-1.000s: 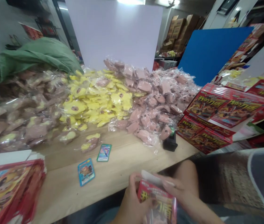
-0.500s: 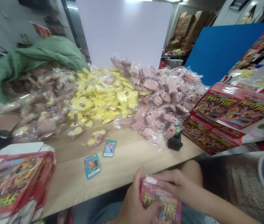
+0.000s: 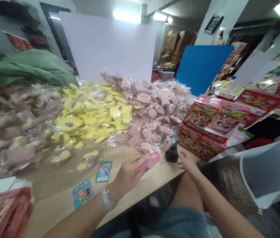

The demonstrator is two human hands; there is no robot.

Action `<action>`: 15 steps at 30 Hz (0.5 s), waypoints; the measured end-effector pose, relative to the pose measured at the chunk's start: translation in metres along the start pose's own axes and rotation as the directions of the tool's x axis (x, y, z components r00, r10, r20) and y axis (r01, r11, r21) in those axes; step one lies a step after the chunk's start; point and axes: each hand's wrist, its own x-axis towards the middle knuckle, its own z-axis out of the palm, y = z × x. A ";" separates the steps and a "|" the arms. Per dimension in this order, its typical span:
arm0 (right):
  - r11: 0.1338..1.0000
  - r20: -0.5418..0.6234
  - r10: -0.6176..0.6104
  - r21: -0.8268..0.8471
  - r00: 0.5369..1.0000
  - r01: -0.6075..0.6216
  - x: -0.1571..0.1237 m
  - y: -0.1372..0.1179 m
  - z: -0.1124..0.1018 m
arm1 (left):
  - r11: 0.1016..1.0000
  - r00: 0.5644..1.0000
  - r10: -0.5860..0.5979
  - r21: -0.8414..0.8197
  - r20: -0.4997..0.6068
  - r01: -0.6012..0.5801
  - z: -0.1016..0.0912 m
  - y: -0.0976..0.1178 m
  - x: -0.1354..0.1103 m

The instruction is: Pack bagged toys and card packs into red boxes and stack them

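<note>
My left hand (image 3: 128, 174), with a clear bracelet at the wrist, grips a pink printed box (image 3: 152, 159) just above the table. It looks thin from this angle, and my fingers cover its near end. Beside a black tape dispenser (image 3: 171, 154), my right hand (image 3: 186, 162) has its fingers apart; whether they touch the dispenser I cannot tell. A green-edged card (image 3: 103, 171) and a blue-edged card (image 3: 83, 193) lie left of my left hand. Behind them rests a bagged yellow and pink plush piece (image 3: 88, 161).
Bagged yellow plush pieces (image 3: 92, 110) and pink ones (image 3: 152, 114) are heaped across the table. A green sack (image 3: 33, 67) sits at the left. Red printed boxes (image 3: 204, 124) are stacked at the right, flattened cartons (image 3: 4, 211) at the near left. A bin (image 3: 268, 165) stands at the right.
My hands have come apart from the red box held over my lap. The left has moved forward over the table; the right has reached to the tape dispenser. My view has turned right.
</note>
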 end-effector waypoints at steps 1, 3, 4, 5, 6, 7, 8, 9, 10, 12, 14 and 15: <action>0.998 0.065 0.064 0.003 0.996 -0.065 0.017 -0.004 0.001 | 1.000 0.998 -0.010 0.027 0.057 0.008 0.008 -0.003 0.002; 0.982 0.163 0.182 0.013 0.970 -0.187 0.040 -0.011 0.004 | 0.986 0.980 -0.117 0.135 0.161 0.096 0.019 -0.005 0.002; 0.974 0.193 0.219 0.023 0.956 -0.227 0.046 -0.013 0.005 | 0.969 0.961 -0.185 0.202 0.204 0.143 0.021 -0.003 0.002; 0.967 0.211 0.236 0.042 0.949 -0.250 0.048 -0.014 0.006 | 0.949 0.939 -0.244 0.259 0.241 0.180 0.021 -0.001 0.002; 0.965 0.218 0.232 0.071 0.948 -0.252 0.048 -0.013 0.006 | 0.935 0.918 -0.285 0.291 0.275 0.202 0.020 0.002 0.002; 0.965 0.217 0.209 0.110 0.953 -0.237 0.046 -0.011 0.005 | 0.930 0.904 -0.306 0.299 0.299 0.216 0.018 0.004 0.002; 0.966 0.206 0.169 0.158 0.964 -0.204 0.043 -0.007 0.005 | 0.930 0.897 -0.314 0.291 0.312 0.224 0.016 0.005 0.004; 0.966 0.188 0.120 0.206 0.975 -0.158 0.038 -0.001 0.005 | 0.932 0.894 -0.317 0.278 0.316 0.232 0.013 0.005 0.005; 0.963 0.163 0.065 0.249 0.985 -0.105 0.033 0.006 0.005 | 0.935 0.895 -0.317 0.265 0.315 0.238 0.012 0.005 0.007; 0.954 0.095 -0.035 0.298 0.995 0.005 0.024 0.021 0.005 | 0.935 0.895 -0.319 0.259 0.312 0.242 0.010 0.001 0.011; 0.952 0.014 -0.099 0.291 0.995 0.091 0.014 0.035 0.005 | 0.930 0.890 -0.329 0.273 0.315 0.247 0.009 -0.003 0.014; 0.954 -0.024 -0.117 0.274 0.993 0.119 0.008 0.039 0.005 | 0.926 0.888 -0.338 0.279 0.313 0.254 0.008 -0.003 0.015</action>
